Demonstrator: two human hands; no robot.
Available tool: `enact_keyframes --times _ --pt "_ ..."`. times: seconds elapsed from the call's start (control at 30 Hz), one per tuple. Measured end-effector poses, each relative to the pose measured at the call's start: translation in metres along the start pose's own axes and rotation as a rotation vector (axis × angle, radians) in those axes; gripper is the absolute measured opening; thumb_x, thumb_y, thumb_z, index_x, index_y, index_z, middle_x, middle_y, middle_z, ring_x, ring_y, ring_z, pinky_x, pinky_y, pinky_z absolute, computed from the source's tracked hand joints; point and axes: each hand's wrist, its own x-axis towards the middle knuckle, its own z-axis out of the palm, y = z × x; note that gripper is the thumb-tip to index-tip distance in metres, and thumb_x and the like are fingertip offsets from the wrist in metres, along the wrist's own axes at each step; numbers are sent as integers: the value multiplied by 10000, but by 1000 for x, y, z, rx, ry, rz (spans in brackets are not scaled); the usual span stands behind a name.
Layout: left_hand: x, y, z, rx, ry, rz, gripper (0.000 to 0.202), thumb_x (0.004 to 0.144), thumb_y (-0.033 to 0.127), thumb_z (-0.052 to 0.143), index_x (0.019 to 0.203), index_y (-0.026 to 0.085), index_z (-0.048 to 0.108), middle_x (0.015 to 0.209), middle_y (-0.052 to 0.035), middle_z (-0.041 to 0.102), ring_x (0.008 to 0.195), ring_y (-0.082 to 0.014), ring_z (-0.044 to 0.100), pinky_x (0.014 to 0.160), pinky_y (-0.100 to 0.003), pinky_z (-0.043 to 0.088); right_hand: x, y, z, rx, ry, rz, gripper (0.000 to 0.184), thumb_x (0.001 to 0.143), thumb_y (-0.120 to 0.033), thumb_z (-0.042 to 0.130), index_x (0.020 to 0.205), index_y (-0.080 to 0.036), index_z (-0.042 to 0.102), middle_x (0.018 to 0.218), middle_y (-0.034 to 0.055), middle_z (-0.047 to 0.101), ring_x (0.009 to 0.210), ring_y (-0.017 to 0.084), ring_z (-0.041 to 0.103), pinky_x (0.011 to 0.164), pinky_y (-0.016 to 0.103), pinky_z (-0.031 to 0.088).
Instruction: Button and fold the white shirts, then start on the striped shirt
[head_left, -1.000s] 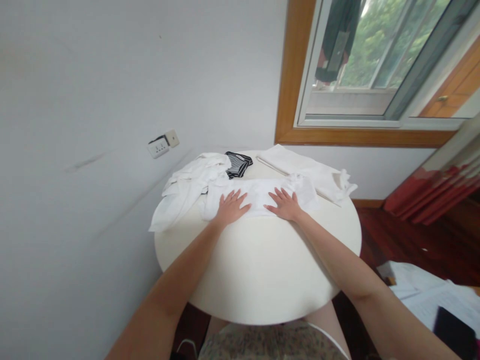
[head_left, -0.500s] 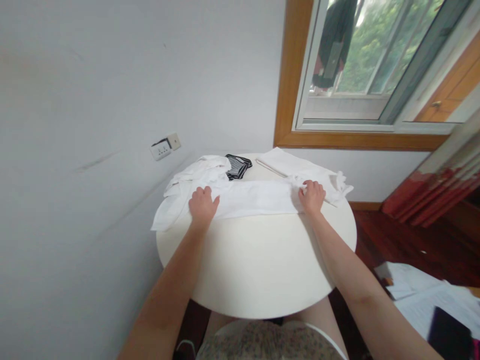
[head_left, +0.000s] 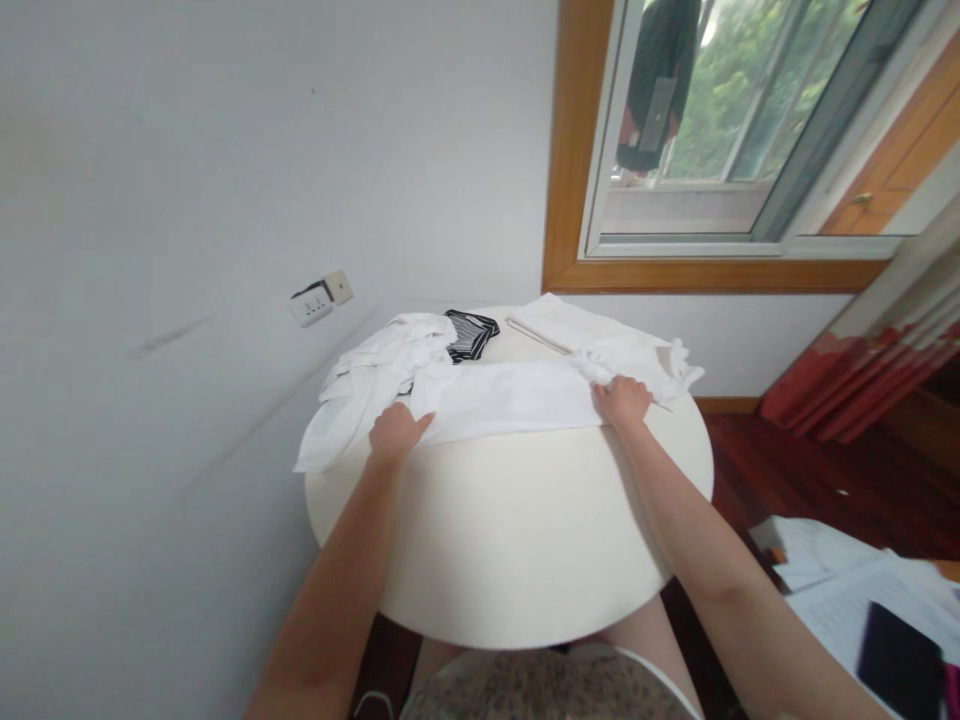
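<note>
At my lap, a speckled garment [head_left: 540, 690] runs off the bottom edge, and the tabletop hides most of my legs. To my right, loose papers [head_left: 847, 590] and a flat dark object [head_left: 900, 660] are partly cut off; the papers carry print too blurred to read, and I cannot make out what the dark object is.

The white cloth [head_left: 517, 396] lies in a flat strip across the far half of the round table [head_left: 510, 540], between my hands. My left hand [head_left: 397, 430] is at its left end, thumb out toward the cloth, the other fingertips hidden. My right hand [head_left: 625, 400] covers its right end with fingers curled, just beside a bunched edge. I cannot tell whether either hand pinches fabric or only presses on it.

A rumpled white heap [head_left: 375, 365] crowds the left end, overhanging the table and partly covering a black-and-white striped cloth [head_left: 471, 335]. Behind my right hand lies another white garment [head_left: 592, 325], its near part covered.

Beyond are a wall socket [head_left: 312, 305], a red-and-pale curtain [head_left: 847, 370] and a window [head_left: 750, 120], cut off above, with dark clothing [head_left: 660, 80] behind its glass.
</note>
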Motion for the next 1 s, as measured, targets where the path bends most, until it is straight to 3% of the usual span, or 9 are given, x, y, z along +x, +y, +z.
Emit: enact_keyframes --times 0.17,0.3,0.47,0.57,0.73,0.87,1.0 --pt "4 3 5 -10 10 81 573 865 508 510 1209 54 567 1247 -258 603 1146 -359 596 903 -403 479 -3 -6 -2 33 60 -97 382 867 -404 539 1070 -118 690 1139 209 614 1106 345 511 887 430 379" --pt "7 3 6 -33 25 120 518 872 459 499 1206 69 566 1268 -246 579 1168 -349 581 938 -407 469 0 -7 -1 89 10 -126 390 919 -408 477 1049 -104 683 1050 189 659 1013 296 581 832 357 397" --pt "12 1 7 -172 25 133 440 848 403 525 1184 122 566 1212 -200 624 1162 -321 589 943 -387 467 4 -5 4 194 -58 -18 481 973 -472 371 1042 -112 682 985 184 701 924 281 644 741 317 416" --pt "16 0 7 -329 42 132 398 812 379 563 1134 146 573 1137 -166 664 1114 -313 612 931 -390 471 7 -4 5 275 -98 26 464 949 -483 406 1027 -129 696 983 174 713 911 288 652 716 315 423" --pt "15 3 -3 -664 120 127 358 681 310 664 1010 193 581 1047 -90 690 1042 -280 631 903 -364 484 16 5 -16 612 -104 -23 385 868 -433 476 860 -129 712 783 94 710 761 241 629 648 284 415" --pt "9 10 -7 -916 76 95 407 625 347 689 979 197 557 982 -49 684 947 -254 645 849 -361 506 16 17 -35 941 -94 42 421 760 -536 570 783 -132 685 636 29 646 613 195 563 552 266 397" --pt "7 19 -4 -1088 30 107 464 600 372 698 993 188 535 993 -48 681 937 -240 650 830 -359 519 13 19 -39 1143 -97 87 478 693 -598 622 808 -137 678 618 15 639 584 180 558 530 264 417"
